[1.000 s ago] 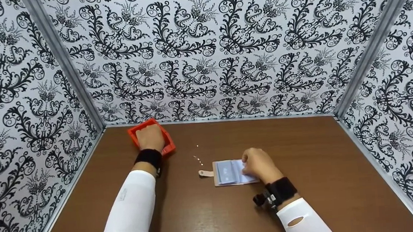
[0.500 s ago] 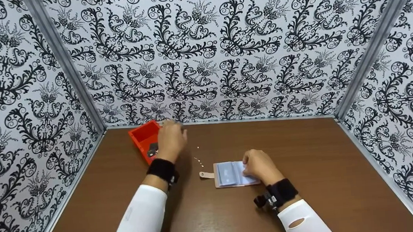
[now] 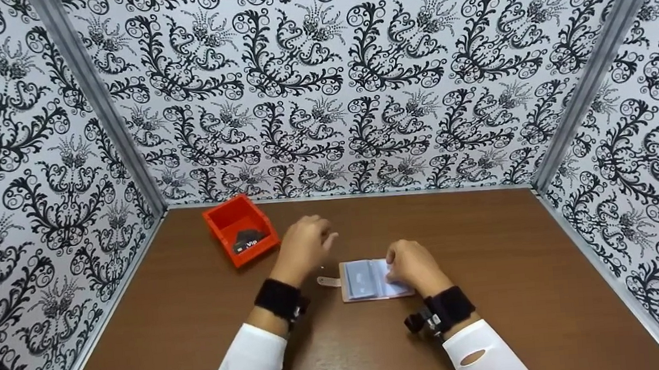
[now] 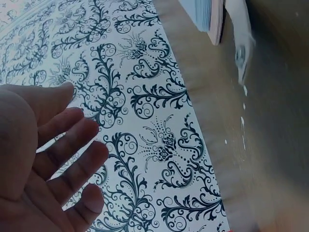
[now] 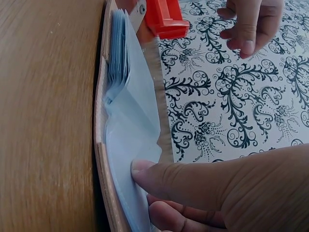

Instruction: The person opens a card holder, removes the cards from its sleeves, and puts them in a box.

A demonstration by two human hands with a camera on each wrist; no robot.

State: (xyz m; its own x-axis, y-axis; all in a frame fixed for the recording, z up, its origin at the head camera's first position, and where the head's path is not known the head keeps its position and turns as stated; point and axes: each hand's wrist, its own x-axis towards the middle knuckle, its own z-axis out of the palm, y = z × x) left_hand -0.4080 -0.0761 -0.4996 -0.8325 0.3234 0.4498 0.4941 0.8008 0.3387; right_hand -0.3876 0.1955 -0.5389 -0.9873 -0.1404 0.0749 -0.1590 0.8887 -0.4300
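Observation:
An open card holder (image 3: 361, 279) with clear plastic sleeves lies on the table, its strap (image 3: 329, 281) pointing left. My right hand (image 3: 415, 263) is at its right side. In the right wrist view the thumb (image 5: 145, 170) lies on a sleeve (image 5: 133, 130) with fingers behind it, pinching the page edge. My left hand (image 3: 302, 246) hovers to the left of the holder, above the table. Its fingers are loosely bent in the left wrist view and nothing shows between them. A red bin (image 3: 225, 237) at the back left contains dark cards (image 3: 248, 240), one marked "Vip".
The brown table (image 3: 486, 231) is bounded by patterned walls (image 3: 322, 91) at the back and both sides. Small pale flecks (image 4: 243, 125) mark the tabletop beyond the strap. Each wrist wears a black band (image 3: 449, 306).
My left hand has come out of the red bin and moved right, toward the card holder. The bin and its cards are now uncovered. My right hand stays in place on the holder.

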